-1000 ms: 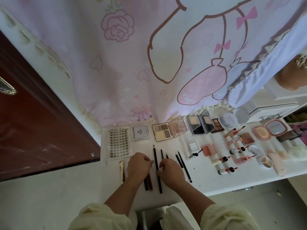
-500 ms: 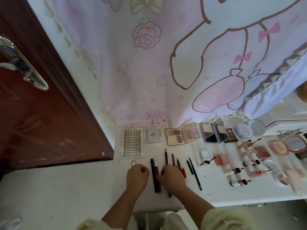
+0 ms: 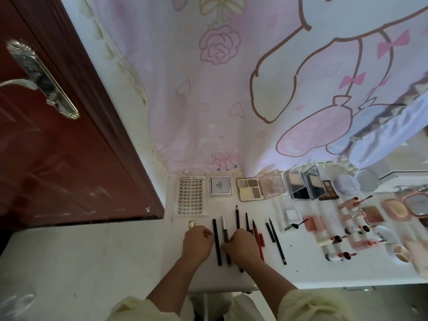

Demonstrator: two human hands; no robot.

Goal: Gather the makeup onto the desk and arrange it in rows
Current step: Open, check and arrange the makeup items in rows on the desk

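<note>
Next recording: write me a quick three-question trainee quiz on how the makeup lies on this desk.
1. True or false: the lash tray sits at the left end of the back row.
2. The black pencil lies: A) between the left hand and the right hand; B) right of both hands; C) on the lash tray.
3. Fill in: the open eyeshadow palette shows ____ pans.

Key: 1 true; 2 A; 3 four.

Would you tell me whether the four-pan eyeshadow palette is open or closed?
Open: the eyeshadow palette shows its four pans, with its clear lid swung back to the right.
</note>
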